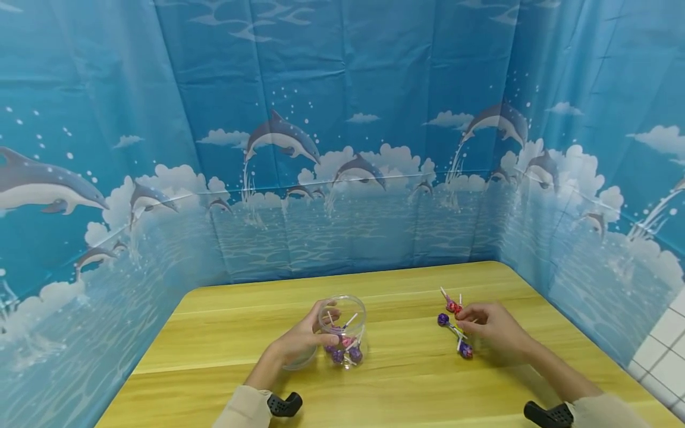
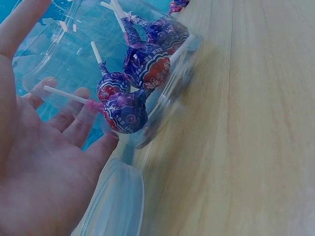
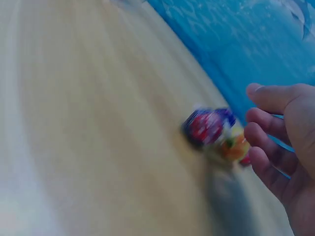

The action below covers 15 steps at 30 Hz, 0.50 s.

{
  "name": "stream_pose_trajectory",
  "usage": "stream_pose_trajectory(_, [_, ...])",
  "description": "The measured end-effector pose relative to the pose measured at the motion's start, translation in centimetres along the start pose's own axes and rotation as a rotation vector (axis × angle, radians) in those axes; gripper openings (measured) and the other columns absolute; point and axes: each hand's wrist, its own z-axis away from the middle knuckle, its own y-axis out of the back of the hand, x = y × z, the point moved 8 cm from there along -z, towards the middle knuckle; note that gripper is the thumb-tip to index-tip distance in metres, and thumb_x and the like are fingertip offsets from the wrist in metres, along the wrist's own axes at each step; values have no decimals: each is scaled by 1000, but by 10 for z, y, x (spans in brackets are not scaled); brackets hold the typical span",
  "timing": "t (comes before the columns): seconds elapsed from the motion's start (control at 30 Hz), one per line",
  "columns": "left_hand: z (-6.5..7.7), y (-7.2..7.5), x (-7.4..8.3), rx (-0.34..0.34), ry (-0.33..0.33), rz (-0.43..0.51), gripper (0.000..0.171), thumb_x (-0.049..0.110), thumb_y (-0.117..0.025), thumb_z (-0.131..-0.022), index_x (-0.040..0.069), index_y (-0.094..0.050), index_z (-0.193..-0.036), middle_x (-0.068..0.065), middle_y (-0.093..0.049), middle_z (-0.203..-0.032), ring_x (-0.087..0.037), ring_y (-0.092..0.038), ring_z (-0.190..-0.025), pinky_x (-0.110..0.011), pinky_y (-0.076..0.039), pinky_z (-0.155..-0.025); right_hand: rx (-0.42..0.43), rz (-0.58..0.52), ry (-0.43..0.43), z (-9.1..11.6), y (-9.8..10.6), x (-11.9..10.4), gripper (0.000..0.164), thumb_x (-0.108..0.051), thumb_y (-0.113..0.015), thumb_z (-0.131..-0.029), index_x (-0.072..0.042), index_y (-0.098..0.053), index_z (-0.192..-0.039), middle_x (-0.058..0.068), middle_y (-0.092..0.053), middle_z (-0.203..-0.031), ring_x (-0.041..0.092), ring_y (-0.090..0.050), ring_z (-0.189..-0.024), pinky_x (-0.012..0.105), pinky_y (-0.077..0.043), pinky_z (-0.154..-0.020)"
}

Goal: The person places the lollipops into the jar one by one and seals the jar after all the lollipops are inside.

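My left hand (image 1: 302, 342) holds a clear plastic jar (image 1: 342, 306) upright, thumb on the near side and fingers round the far side. Inside the jar, several purple-wrapped lollipops (image 2: 147, 66) with white sticks lie at the bottom. At the right, my right hand (image 1: 492, 326) hovers over a loose group of lollipops, its fingers bent and nothing between them in the right wrist view. Its fingertips are right by a red lollipop (image 1: 458, 310). Close by lie a purple lollipop (image 1: 443, 320) and another purple-and-red lollipop (image 1: 466, 349). A yellow-orange lollipop (image 3: 235, 146) is partly hidden by the fingers.
A clear round lid (image 2: 115, 201) lies on the wooden table (image 1: 396, 380) beside the jar, under my left hand. Behind and at both sides of the table hangs a blue dolphin-print curtain (image 1: 342, 238). White tiles (image 1: 663, 356) show at the far right.
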Motion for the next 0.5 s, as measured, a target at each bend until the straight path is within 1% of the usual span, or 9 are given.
stream_pose_trajectory(0.13, [-1, -1, -1, -6, -2, 0, 81, 33, -74, -98, 21, -23, -160, -12, -36, -156, -39, -29, -149, -57, -34, -114, 67, 29, -66, 11, -5, 17, 22, -24, -79, -94, -5, -73, -103, 2, -68, -90, 17, -66, -74, 31, -54, -60])
stream_pose_trajectory(0.23, [-1, 0, -1, -10, -4, -14, 82, 33, -74, -98, 21, -23, -160, -12, -36, -157, -37, -30, -149, -57, -33, -114, 96, 36, -90, 17, -9, 23, 24, -26, -82, -92, -6, -72, -100, 2, -66, -85, 16, -64, -71, 31, -53, -55])
stream_pose_trajectory(0.4, [0, 1, -3, -15, 3, -21, 80, 31, -73, -99, 21, -23, -161, -12, -36, -157, -39, -28, -149, -57, -34, -114, 118, 71, -121, 20, -11, 27, 20, -25, -82, -91, -8, -73, -98, -1, -68, -82, 13, -60, -70, 29, -48, -56])
stream_pose_trajectory(0.5, [0, 1, -3, -17, 6, -21, 81, 32, -73, -99, 22, -23, -161, -12, -36, -156, -38, -29, -149, -57, -34, -114, 117, 76, -134, 20, -12, 28, 17, -23, -82, -91, -8, -75, -97, -2, -69, -82, 13, -61, -72, 29, -48, -58])
